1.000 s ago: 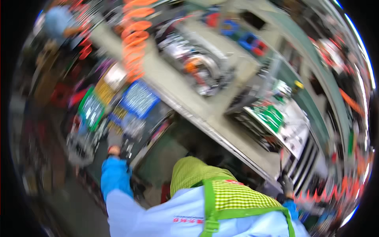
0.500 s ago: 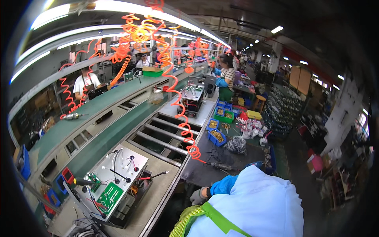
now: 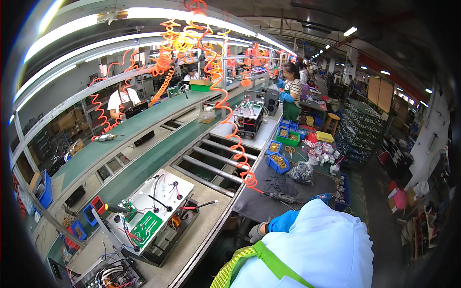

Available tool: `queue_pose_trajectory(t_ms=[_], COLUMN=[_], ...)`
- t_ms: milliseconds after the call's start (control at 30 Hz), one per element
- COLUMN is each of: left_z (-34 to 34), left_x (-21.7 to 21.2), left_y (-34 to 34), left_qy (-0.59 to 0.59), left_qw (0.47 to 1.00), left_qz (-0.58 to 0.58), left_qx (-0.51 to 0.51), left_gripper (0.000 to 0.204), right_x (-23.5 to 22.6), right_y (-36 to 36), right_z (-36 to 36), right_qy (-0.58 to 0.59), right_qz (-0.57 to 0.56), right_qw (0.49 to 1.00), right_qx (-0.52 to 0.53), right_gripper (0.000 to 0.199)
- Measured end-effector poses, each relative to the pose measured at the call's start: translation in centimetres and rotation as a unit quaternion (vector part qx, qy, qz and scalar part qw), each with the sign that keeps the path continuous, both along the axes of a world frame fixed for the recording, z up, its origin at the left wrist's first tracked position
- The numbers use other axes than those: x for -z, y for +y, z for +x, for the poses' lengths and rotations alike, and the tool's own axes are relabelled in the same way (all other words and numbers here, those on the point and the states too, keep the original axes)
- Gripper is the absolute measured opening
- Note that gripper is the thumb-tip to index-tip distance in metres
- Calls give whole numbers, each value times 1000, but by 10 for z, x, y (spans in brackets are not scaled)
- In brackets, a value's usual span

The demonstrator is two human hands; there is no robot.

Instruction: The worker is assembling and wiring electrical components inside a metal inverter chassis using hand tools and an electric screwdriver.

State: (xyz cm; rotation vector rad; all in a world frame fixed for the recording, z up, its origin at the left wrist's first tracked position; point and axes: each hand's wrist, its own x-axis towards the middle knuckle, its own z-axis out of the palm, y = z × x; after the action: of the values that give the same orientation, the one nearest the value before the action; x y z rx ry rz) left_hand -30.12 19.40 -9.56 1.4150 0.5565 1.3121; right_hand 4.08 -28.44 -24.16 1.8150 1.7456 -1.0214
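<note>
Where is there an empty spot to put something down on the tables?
The green belt is bare beside the open metal unit. The dark mat is free between the orange coiled hose and the screwdriver. Crowded: around the blue parts bins.

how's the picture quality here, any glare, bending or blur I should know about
Head view: sharp overall, little motion blur; the ceiling light strips blow out to white glare; fisheye bends the green conveyor belt and frame rails toward the rim; corners are black vignette; the far end of the hall is too small to read.
</note>
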Motion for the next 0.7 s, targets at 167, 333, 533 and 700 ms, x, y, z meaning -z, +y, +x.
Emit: queue_pose_trajectory(t_ms=[167,333,533,700], left_z=[-59,-121,-299,-469], left_x=[7,28,137,265], left_y=[-9,-27,-134,-524], left_qy=[-70,-154,-266,-372], left_qw=[997,983,935,792], left_qz=[-45,-98,-189,-268], left_qx=[-1,-16,-136,-402], left_gripper=[24,23,23,24], right_x=[-60,-81,-56,-70], right_y=[30,56,75,89], right_z=[-57,-77,-76,-86], right_qy=[47,33,14,65], right_qz=[8,-24,-28,-25], right_qw=[997,998,996,997], right_qx=[-55,-53,-86,-14], right_gripper=[45,46,48,45])
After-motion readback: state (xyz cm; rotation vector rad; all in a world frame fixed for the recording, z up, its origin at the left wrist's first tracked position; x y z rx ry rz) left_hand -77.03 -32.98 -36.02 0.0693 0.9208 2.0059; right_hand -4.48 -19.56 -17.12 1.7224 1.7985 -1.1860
